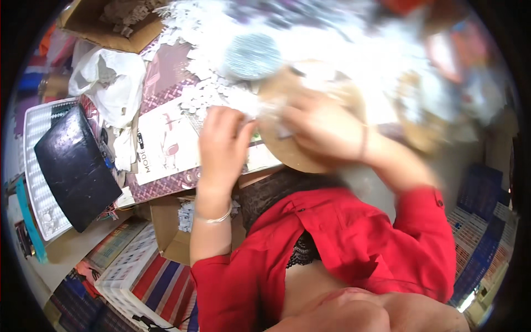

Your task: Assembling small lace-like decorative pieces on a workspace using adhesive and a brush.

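Left hand (221, 137) upright just left of center frame, fingers bent and thumb angled right, above a near-vertical left forearm (212, 240); the blurred right hand (325, 128), fingers curled, faces it, its right forearm (406, 163) slanting toward the frame's right.

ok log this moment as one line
left hand: near small white pieces | right hand: over round tan board, grip unclear | nearby: round silvery-blue object
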Motion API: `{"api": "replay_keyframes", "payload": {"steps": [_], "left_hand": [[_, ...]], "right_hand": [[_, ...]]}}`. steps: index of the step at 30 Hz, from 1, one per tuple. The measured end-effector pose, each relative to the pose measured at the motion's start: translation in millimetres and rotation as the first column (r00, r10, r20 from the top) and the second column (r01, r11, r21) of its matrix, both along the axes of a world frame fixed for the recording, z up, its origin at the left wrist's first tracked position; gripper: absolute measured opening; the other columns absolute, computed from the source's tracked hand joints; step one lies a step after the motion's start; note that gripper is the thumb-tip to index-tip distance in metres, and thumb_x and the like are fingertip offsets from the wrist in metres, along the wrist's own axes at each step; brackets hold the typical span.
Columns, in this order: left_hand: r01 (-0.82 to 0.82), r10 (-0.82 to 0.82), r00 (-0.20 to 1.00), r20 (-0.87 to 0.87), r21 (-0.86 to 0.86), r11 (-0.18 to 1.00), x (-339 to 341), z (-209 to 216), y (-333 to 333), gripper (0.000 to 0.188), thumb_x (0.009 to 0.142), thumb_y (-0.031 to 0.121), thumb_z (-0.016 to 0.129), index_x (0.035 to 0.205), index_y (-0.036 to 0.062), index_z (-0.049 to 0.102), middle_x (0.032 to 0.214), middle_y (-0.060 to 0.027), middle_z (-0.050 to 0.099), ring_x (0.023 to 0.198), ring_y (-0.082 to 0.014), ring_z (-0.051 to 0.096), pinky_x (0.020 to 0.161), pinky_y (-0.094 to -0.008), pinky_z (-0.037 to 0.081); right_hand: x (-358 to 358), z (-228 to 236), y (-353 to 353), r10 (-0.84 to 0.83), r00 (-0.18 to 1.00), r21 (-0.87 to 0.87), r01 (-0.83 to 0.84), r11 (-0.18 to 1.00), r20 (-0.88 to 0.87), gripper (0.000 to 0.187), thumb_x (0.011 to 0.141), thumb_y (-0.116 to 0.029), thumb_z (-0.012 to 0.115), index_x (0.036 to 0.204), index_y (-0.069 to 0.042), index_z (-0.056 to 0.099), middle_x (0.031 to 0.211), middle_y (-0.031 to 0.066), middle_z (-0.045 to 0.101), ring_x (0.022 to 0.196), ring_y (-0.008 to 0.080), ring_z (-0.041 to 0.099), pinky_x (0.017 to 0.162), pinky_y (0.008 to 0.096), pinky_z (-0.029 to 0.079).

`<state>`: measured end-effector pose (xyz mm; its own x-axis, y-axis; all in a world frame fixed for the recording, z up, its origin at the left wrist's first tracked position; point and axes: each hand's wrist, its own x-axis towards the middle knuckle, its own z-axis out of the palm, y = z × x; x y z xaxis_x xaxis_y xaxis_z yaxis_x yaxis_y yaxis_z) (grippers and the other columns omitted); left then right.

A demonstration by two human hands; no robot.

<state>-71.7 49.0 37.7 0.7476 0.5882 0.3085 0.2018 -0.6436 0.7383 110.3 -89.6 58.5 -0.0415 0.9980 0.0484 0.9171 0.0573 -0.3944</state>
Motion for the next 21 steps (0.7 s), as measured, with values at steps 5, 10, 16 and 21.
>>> {"api": "replay_keyframes", "payload": {"steps": [5,10,16,21], "left_hand": [[0.168,-0.168,0.986,-0.020,0.246,0.954,47,-25,-29,0.018,0.075,-0.002,0.074,0.092,-0.0009,0.068,0.090,-0.0141,0.060,0.076,-0.0296,0.061,0.068,-0.0376,0.051],[0.183,-0.179,0.983,-0.039,0.240,0.953,61,-26,-36,0.014,0.077,-0.004,0.071,0.091,0.0002,0.071,0.086,-0.0127,0.062,0.079,-0.0306,0.063,0.071,-0.0377,0.053],[0.168,-0.158,0.984,-0.079,0.143,0.975,63,-20,-35,0.015,0.077,0.002,0.075,0.091,0.0002,0.071,0.084,-0.0126,0.061,0.076,-0.0302,0.062,0.069,-0.0385,0.052],[0.300,-0.271,0.943,-0.192,0.142,0.943,64,-6,-28,0.018,0.071,0.006,0.079,0.086,-0.0002,0.070,0.082,-0.0119,0.060,0.079,-0.0313,0.060,0.071,-0.0400,0.050]], "right_hand": [[46,-2,-29,-0.162,0.951,-0.001,0.168,0.986,-0.263,0.017,0.083,-0.017,0.068,0.096,-0.006,0.068,0.092,0.0150,0.063,0.088,0.0360,0.063,0.078,0.0422,0.052],[90,-40,-10,-0.514,0.850,0.298,0.464,0.834,0.117,0.013,0.088,-0.016,0.064,0.090,-0.003,0.066,0.088,0.0176,0.063,0.081,0.0381,0.064,0.071,0.0436,0.053],[55,-25,-21,-0.368,0.919,0.210,0.390,0.896,-0.138,0.010,0.088,-0.013,0.063,0.089,-0.003,0.065,0.085,0.0165,0.064,0.079,0.0377,0.064,0.072,0.0438,0.053],[66,-36,-27,-0.416,0.889,0.201,0.451,0.870,-0.192,0.011,0.088,-0.013,0.063,0.091,-0.002,0.065,0.085,0.0161,0.063,0.082,0.0366,0.064,0.073,0.0427,0.053]]}}
